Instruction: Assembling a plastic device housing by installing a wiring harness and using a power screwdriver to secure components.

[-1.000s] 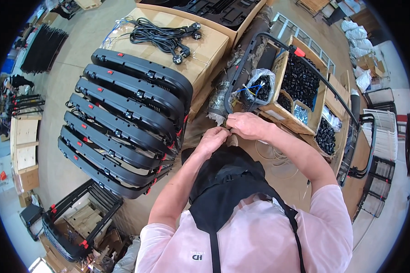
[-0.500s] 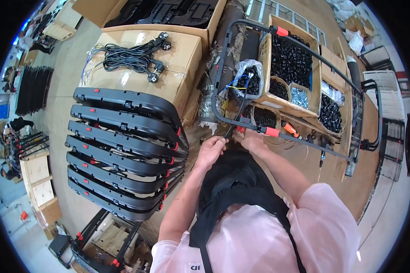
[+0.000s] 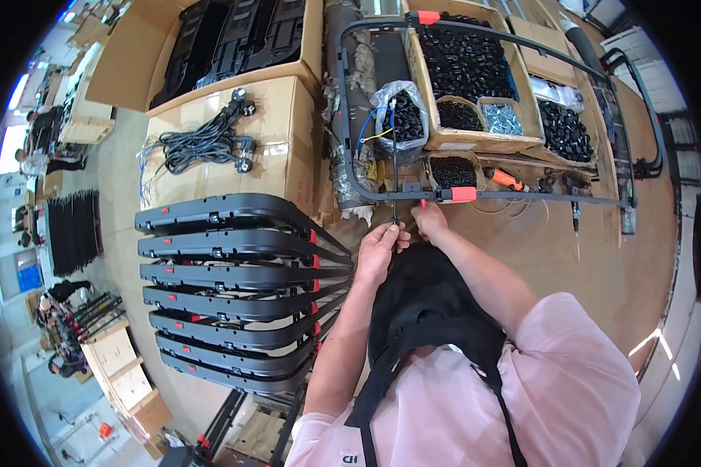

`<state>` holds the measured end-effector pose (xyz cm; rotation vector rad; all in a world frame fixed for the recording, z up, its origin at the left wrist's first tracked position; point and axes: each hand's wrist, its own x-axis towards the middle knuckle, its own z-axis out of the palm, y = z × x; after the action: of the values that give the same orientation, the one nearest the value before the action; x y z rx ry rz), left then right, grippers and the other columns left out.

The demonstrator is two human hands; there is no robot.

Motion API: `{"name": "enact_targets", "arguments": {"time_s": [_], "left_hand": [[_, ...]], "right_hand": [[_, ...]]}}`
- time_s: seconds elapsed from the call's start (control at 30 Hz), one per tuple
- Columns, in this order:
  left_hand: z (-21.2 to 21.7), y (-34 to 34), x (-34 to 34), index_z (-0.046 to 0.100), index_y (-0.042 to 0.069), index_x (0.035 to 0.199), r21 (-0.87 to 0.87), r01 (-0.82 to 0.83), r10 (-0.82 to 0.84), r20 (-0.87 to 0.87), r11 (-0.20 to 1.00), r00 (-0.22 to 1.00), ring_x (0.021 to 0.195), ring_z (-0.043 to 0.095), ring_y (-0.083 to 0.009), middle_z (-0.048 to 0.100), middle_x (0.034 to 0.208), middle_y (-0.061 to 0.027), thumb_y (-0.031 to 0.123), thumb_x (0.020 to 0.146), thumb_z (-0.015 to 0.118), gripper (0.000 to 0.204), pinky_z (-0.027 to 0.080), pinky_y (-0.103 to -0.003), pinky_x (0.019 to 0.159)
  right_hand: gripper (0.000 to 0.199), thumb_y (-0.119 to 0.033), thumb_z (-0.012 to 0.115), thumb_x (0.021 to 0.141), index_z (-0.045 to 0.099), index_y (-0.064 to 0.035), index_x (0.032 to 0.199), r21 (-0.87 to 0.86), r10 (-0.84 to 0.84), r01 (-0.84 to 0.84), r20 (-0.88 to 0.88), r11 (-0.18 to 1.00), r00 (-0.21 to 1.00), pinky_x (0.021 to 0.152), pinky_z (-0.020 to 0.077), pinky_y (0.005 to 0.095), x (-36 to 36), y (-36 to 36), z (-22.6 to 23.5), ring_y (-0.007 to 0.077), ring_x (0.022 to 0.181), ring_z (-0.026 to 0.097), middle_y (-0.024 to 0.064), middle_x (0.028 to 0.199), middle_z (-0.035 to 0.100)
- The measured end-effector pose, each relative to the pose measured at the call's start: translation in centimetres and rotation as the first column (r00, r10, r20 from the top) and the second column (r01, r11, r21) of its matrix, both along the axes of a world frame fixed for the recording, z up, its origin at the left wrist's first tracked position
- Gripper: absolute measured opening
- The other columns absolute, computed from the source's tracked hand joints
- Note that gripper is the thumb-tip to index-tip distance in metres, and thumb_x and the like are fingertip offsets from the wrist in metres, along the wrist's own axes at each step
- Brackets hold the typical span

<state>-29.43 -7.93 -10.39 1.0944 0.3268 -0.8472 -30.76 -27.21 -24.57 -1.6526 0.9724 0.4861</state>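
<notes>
My left hand [image 3: 380,247] is closed in a pinch on the end of a black cable [image 3: 395,167]. The cable runs straight up from it, across the near bar of a black metal frame [image 3: 522,196]. Its far end splits into blue and yellow wires [image 3: 375,134] beside a plastic bag of small black parts [image 3: 405,117]. Close by on the right, my right hand [image 3: 430,222] has its fingers closed just below that bar. A small red part [image 3: 424,204] shows at its fingertips; the rest of its grip is hidden.
On the left, several black curved frames [image 3: 226,272] with red tabs are stacked. Behind them, a carton [image 3: 276,156] bears coiled black power cords [image 3: 202,140]. Beneath the metal frame lie a wooden box [image 3: 483,140] of black parts and screws, and an orange tool [image 3: 506,179].
The view has turned, so the metal frame now looks more level. The cable has gone from slanted to nearly upright and taut. My hands stay close together under the near bar.
</notes>
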Motion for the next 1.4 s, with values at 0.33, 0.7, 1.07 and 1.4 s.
{"name": "enact_targets", "arguments": {"time_s": [0.33,0.7,1.07,1.4], "left_hand": [[1.4,-0.3,0.6,0.068,0.001,0.121,0.104,0.042,-0.045,0.026,0.994,0.999,0.087,0.069,-0.0163,0.074,0.102,-0.0088,0.024,0.110,0.060,0.027,0.055,-0.031,0.080],[1.8,-1.4,0.3,0.071,-0.001,0.107,0.329,0.047,-0.092,0.122,0.943,0.988,0.080,0.067,-0.0134,0.074,0.093,-0.0067,0.021,0.111,0.055,0.028,0.053,-0.030,0.074],[1.8,-2.3,-0.3,0.070,0.002,0.111,0.525,0.019,-0.203,0.295,0.851,0.934,0.076,0.063,-0.0087,0.071,0.086,-0.0016,0.024,0.113,0.052,0.029,0.049,-0.026,0.071],[0.9,-0.1,1.2,0.068,0.003,0.123,0.370,0.132,-0.287,0.405,0.920,0.868,0.087,0.068,-0.0107,0.073,0.103,-0.0033,0.020,0.113,0.051,0.026,0.055,-0.028,0.083]], "right_hand": [[0.063,-0.021,0.061,0.099,0.040,0.0012,0.154,-0.204,0.572,-0.544,0.119,0.814,0.811,0.111,0.0467,0.0490,-8.6,0.1,17.5,0.0426,0.133,0.057,0.0334,0.142,0.055],[0.083,-0.004,0.055,0.091,0.017,0.0057,0.164,-0.146,0.648,-0.633,0.111,0.761,0.754,0.118,0.0402,0.0493,-7.2,0.4,19.5,0.0472,0.137,0.050,0.0348,0.147,0.048],[0.101,-0.014,0.070,0.085,0.013,-0.0057,0.169,-0.303,0.831,-0.793,-0.008,0.528,0.556,0.106,0.0464,0.0549,-6.0,-1.1,22.1,0.0476,0.128,0.055,0.0328,0.139,0.051],[0.086,-0.023,0.077,0.080,0.038,-0.0027,0.154,-0.430,0.709,-0.596,0.174,0.679,0.683,0.094,0.0550,0.0563,-7.5,-0.2,22.7,0.0505,0.106,0.067,0.0332,0.115,0.061]]}}
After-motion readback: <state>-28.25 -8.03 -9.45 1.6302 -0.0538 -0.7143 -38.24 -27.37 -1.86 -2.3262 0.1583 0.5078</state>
